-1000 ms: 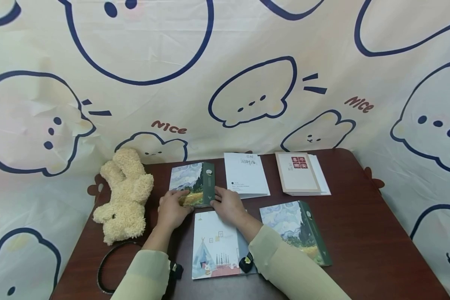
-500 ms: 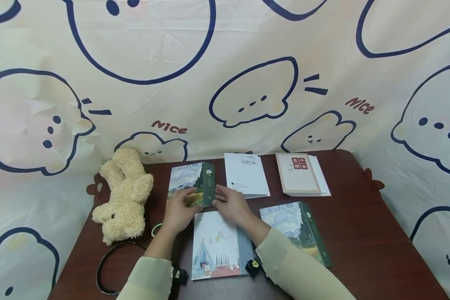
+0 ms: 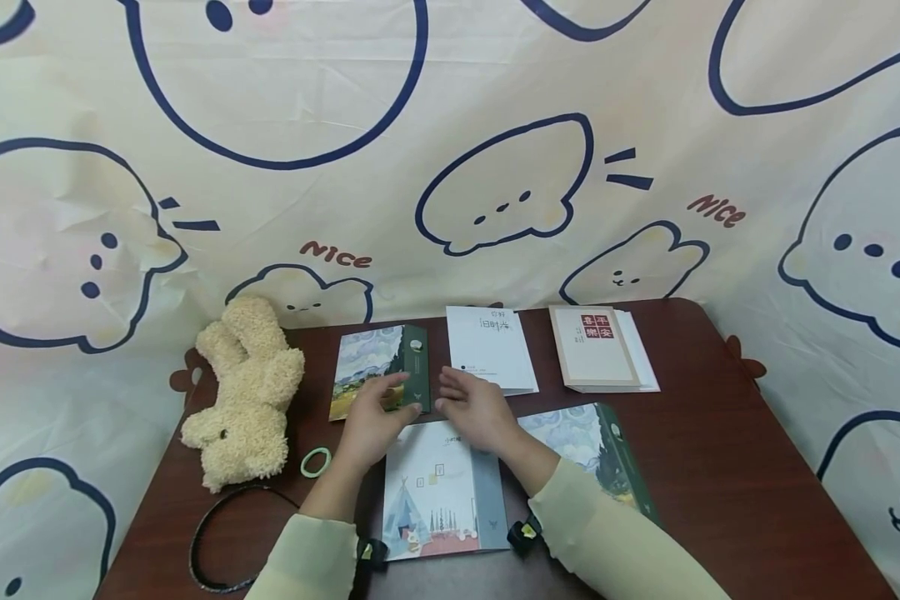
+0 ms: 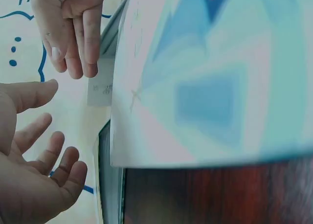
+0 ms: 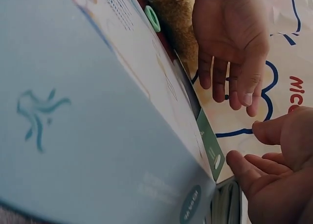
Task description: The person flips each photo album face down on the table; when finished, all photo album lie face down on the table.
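In the head view my left hand (image 3: 372, 427) hovers over the front edge of a painting-covered book with a green spine (image 3: 375, 362). Beside it my right hand (image 3: 482, 412) hangs near the same book's right corner. Both hands have loosely spread fingers and hold nothing, as the left wrist view also shows of the left hand (image 4: 46, 170) and right hand (image 4: 73, 26). Below them lies a white notebook with a tent drawing and blue-grey spine (image 3: 435, 500). A second painting-covered book (image 3: 577, 437) lies partly hidden behind the right forearm.
A cream plush toy (image 3: 251, 400) lies at the left of the brown table (image 3: 742, 475). Near it are a pale green ring (image 3: 316, 462) and a dark loop (image 3: 198, 533). Along the back lie a white booklet (image 3: 487, 350) and a beige book with red characters (image 3: 588, 358).
Both hands have drawn back off the back-left book, towards the front and slightly right. That book's lower left corner and the pale green ring now show.
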A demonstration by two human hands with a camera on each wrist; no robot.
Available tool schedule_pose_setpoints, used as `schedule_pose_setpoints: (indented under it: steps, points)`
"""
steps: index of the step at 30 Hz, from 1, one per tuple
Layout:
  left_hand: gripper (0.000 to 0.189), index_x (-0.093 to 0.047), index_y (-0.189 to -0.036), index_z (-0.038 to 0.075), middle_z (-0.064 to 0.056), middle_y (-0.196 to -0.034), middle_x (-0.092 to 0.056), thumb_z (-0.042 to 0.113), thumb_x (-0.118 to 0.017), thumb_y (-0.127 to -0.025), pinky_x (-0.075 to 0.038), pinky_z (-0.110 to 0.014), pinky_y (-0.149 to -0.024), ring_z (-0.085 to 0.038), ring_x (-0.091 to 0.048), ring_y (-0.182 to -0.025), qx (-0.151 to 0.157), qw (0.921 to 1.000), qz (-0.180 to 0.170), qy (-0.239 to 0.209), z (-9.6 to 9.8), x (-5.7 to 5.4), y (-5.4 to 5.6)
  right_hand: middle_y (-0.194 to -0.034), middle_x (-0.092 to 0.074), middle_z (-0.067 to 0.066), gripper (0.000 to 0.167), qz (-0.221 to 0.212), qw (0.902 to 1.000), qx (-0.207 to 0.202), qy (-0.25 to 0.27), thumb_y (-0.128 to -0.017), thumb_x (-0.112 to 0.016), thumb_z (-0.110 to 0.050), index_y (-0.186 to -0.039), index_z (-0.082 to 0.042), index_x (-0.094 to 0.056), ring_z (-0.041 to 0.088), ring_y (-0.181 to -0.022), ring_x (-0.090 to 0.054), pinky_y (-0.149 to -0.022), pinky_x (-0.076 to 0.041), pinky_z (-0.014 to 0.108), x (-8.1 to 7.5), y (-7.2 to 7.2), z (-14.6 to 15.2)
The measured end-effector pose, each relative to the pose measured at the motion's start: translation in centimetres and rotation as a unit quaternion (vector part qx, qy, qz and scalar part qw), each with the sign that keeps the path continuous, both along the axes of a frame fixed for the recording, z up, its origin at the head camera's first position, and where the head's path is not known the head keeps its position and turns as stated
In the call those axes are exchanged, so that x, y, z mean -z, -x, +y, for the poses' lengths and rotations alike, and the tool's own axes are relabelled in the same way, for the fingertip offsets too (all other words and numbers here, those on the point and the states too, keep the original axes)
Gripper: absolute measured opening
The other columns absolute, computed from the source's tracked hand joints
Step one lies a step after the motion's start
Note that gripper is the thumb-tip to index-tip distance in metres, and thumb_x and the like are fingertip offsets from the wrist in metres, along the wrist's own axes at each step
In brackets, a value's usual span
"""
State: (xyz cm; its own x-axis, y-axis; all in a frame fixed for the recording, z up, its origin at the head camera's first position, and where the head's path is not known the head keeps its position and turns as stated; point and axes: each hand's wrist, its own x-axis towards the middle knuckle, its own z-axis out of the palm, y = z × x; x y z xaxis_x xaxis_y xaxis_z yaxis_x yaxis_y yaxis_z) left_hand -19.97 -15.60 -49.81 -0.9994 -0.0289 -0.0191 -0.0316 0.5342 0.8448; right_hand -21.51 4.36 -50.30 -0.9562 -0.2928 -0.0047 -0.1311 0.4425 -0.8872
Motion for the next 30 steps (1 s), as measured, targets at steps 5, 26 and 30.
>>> schedule_pose_setpoints:
  steps: [5, 26, 30]
  points:
    - [0.056, -0.064, -0.141, 0.011, -0.015, -0.137, -0.056, 0.015, -0.083, -0.089, -0.051, -0.055, -0.101, -0.039, -0.058, -0.126, -0.001, 1.0000, 0.005, -0.005, 0.8, -0.1, 0.1, -0.143, -0.063, 0.007, 0.055, 0.004, 1.0000, 0.004, 0.003, -0.101, -0.068, -0.019, -0.153, -0.009, -0.051, 0.019, -0.123, -0.066, -0.097, -0.055, 0.029, -0.3, -0.1, 0.8]
    - [0.067, -0.055, -0.149, 0.013, -0.014, -0.142, -0.052, 0.016, -0.083, -0.089, -0.053, -0.048, -0.100, -0.032, -0.058, -0.124, 0.003, 0.9973, -0.018, -0.071, 3.3, 0.0, 0.6, -0.138, -0.065, 0.004, 0.052, 0.031, 0.9981, 0.050, -0.015, -0.100, -0.071, -0.018, -0.149, -0.010, -0.055, 0.022, -0.118, -0.068, -0.093, -0.057, 0.034, -0.2, 0.5, 4.3]
    - [0.068, -0.053, -0.151, 0.013, -0.015, -0.147, -0.050, 0.014, -0.082, -0.089, -0.052, -0.047, -0.102, -0.033, -0.058, -0.126, 0.008, 0.9958, -0.028, -0.086, 4.0, 0.3, 0.6, -0.138, -0.066, 0.004, 0.051, 0.043, 0.9956, 0.071, -0.043, -0.098, -0.073, -0.021, -0.146, -0.011, -0.058, 0.024, -0.124, -0.064, -0.101, -0.053, 0.040, -0.1, 0.7, 5.1]
